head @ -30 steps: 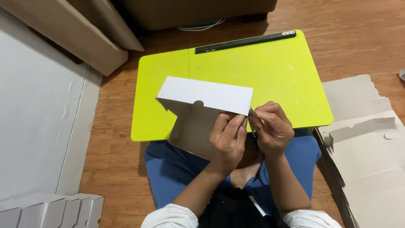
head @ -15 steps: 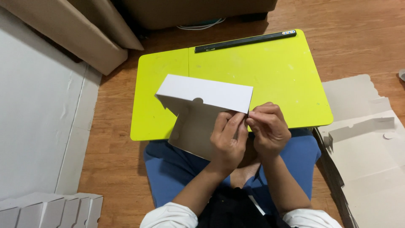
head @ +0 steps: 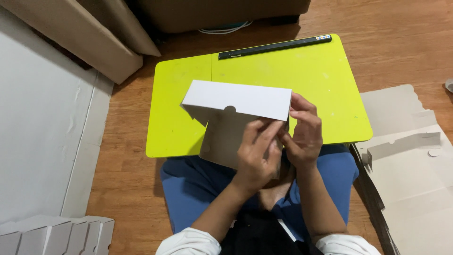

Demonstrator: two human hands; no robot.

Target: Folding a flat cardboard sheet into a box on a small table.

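A half-folded cardboard box (head: 236, 101), white outside and grey-brown inside, is held over the near edge of a lime-green lap table (head: 321, 75). My left hand (head: 257, 156) grips the box's lower right part from below, fingers curled against the grey panel. My right hand (head: 304, 130) pinches the box's right end, just under the white panel's corner. Both hands touch each other at the fingertips.
A long black ruler (head: 276, 46) lies along the table's far edge. Flat die-cut cardboard sheets (head: 415, 165) lie on the wooden floor at right. Several folded white boxes (head: 52, 233) stand at bottom left. A white mattress (head: 37, 123) fills the left side.
The box has lifted slightly and tilted, and my right hand's fingers have shifted up along its right end. My left hand has stayed on the grey panel.
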